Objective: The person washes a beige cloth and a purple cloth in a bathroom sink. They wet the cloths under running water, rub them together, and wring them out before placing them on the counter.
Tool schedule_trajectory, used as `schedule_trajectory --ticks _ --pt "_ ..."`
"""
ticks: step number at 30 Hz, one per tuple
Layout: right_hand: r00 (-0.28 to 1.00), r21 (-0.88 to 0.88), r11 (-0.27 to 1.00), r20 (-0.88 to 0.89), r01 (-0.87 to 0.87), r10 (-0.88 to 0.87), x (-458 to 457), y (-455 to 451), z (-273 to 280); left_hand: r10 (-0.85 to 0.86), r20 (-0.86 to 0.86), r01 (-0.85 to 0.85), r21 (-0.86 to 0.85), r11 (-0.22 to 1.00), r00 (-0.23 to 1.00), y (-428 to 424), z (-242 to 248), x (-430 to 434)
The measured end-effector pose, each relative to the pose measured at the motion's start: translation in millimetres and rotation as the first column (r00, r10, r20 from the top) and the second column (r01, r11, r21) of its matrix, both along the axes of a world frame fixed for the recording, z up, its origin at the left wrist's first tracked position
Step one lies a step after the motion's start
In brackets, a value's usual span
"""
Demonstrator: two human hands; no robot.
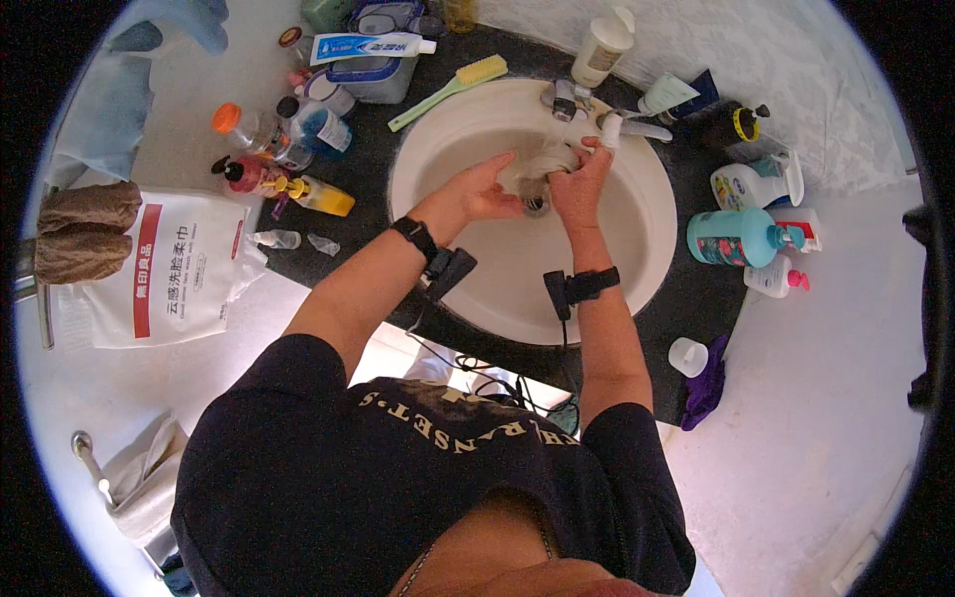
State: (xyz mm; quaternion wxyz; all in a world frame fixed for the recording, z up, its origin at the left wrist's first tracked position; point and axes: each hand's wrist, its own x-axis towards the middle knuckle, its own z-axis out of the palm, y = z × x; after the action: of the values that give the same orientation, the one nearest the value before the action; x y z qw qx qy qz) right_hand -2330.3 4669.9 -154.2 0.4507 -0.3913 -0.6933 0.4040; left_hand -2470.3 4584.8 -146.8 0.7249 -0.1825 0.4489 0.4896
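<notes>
My left hand (489,192) is over the oval white washbasin (477,298), left of the metal drain (533,205). Its thumb and fingers are apart, with nothing between them. Under the tap (563,101), my right hand (578,186) has its fingers curled around a whitish item (556,160), blurred and partly hidden, so its kind is unclear. A white cylindrical piece (611,130) shows at the right fingertips; whether it belongs to that item I cannot tell. Both wrists wear black straps with small black devices.
A green-handled scrubbing brush (448,93) lies by the basin's rim on the dark countertop (358,246). Bottles and a toothpaste tube (369,47) crowd the left. A turquoise pump bottle (735,237) stands right, above a white cup (688,357) and purple cloth (705,388). Cables (477,366) hang below.
</notes>
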Motion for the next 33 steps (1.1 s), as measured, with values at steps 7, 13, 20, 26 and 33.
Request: schedule_trajectory --ticks 7,13,20,26,33 --pt "0.939 0.186 0.964 0.320 -0.191 0.124 10 -23 46 0.184 0.270 -0.260 0.283 0.923 0.945 17 18 28" --pt "0.979 0.029 0.985 -0.103 -0.173 0.175 18 -35 63 0.306 0.305 -0.386 0.251 0.887 0.902 18 -22 27" --pt "0.994 -0.057 0.993 0.031 -0.106 0.108 22 12 42 0.024 0.560 -0.308 0.419 0.854 0.828 -9 8 39" --pt "0.955 0.114 0.969 0.231 -0.219 0.189 37 29 45 0.261 0.580 -0.524 0.348 0.777 0.772 13 -7 41" --pt "0.971 0.164 0.959 -0.024 -0.229 0.236 25 52 49 0.468 0.385 -0.588 0.302 0.750 0.795 28 -9 53"
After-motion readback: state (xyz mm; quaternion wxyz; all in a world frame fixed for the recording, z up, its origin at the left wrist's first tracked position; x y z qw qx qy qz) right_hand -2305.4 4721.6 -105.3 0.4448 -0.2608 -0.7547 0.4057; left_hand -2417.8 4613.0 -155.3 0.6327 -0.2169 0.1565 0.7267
